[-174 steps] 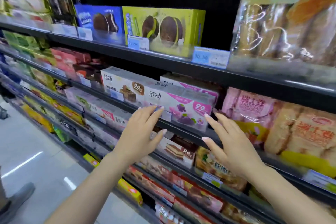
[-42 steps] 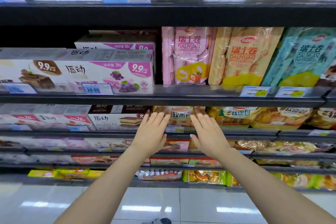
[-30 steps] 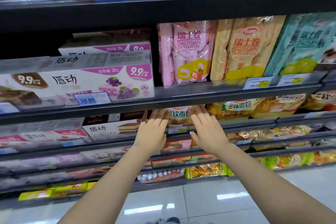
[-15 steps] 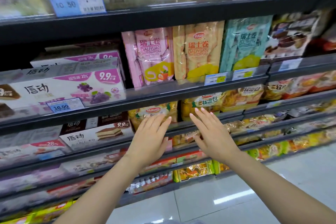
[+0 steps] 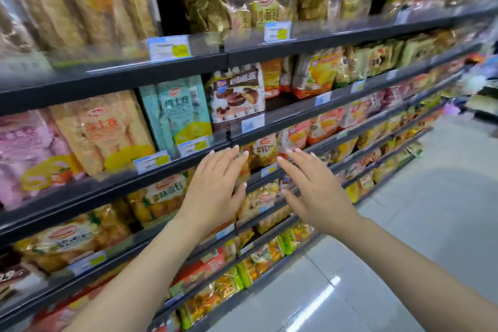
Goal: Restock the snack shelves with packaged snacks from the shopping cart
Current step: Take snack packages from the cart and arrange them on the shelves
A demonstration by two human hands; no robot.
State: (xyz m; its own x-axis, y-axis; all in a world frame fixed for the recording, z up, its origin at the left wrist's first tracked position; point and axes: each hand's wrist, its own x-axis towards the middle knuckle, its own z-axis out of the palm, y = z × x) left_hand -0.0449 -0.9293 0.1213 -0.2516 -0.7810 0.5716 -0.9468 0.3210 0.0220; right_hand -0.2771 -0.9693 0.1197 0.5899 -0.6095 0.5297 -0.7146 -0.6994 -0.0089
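Your hands: left hand (image 5: 215,186) and right hand (image 5: 315,191) apart, fingers spread, holding nothing.
Snacks: glossy orange bags (image 5: 265,152) at 12 o'clock, blurred.

The single head-worn camera looked forward and slightly down from close in front of the snack shelves (image 5: 269,132), angled rightward along the aisle floor (image 5: 431,210), both forearms entering from below.

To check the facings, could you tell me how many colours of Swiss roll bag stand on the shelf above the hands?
3: pink bag far left, orange bag beside it, teal bag right of that. More may lie past the left edge.
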